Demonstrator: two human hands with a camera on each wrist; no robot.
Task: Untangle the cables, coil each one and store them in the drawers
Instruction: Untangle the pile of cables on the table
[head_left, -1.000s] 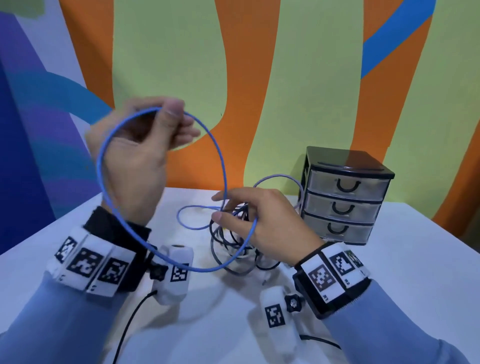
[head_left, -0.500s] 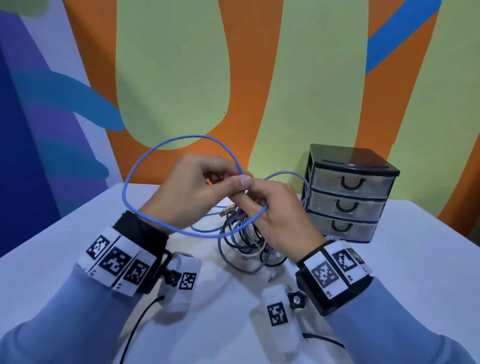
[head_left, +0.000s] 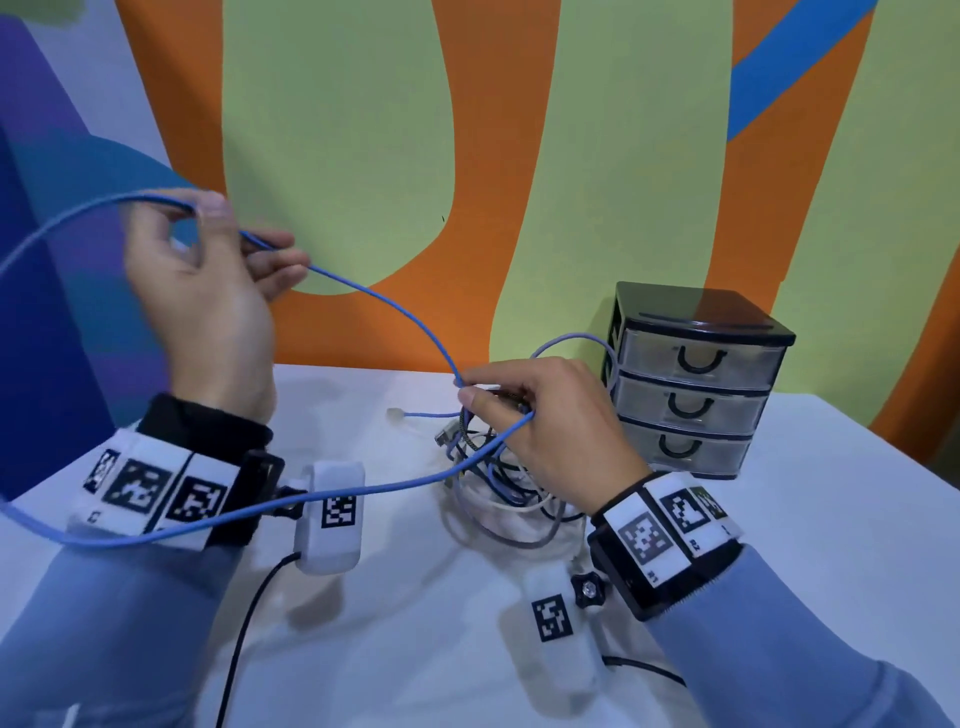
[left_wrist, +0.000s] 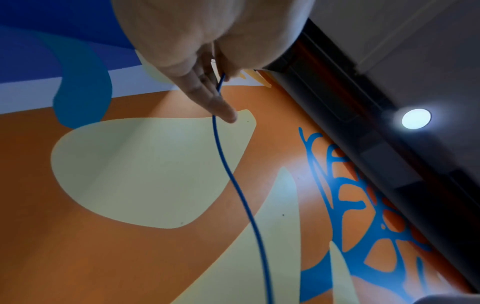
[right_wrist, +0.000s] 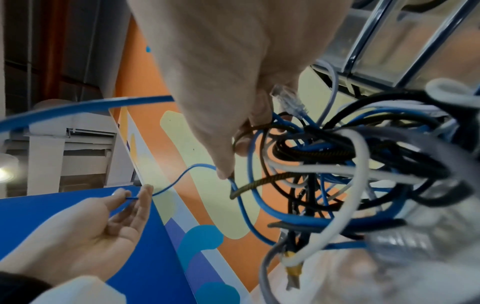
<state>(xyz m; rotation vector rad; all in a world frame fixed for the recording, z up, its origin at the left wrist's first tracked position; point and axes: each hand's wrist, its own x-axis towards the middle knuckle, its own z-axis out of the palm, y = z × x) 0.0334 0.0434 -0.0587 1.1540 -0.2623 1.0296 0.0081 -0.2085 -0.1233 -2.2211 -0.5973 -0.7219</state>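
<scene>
On the white table (head_left: 779, 571), the tangle (head_left: 498, 478) lay beside shut drawers (head_left: 691, 384); your left hand (head_left: 208, 291) pinched the blue cable (head_left: 384, 301), your right hand (head_left: 550, 415) gripped it at the tangle. Nothing was coiled or stored.

White table (head_left: 831, 519), painted wall (head_left: 337, 156) behind.

Tangle of blue, white and black cables (head_left: 498, 483) lies on white tabletop (head_left: 831, 519) beneath right hand (head_left: 550, 421); black three-drawer plastic organiser (head_left: 696, 379) just right; left hand (head_left: 208, 291) raised far left.
</scene>
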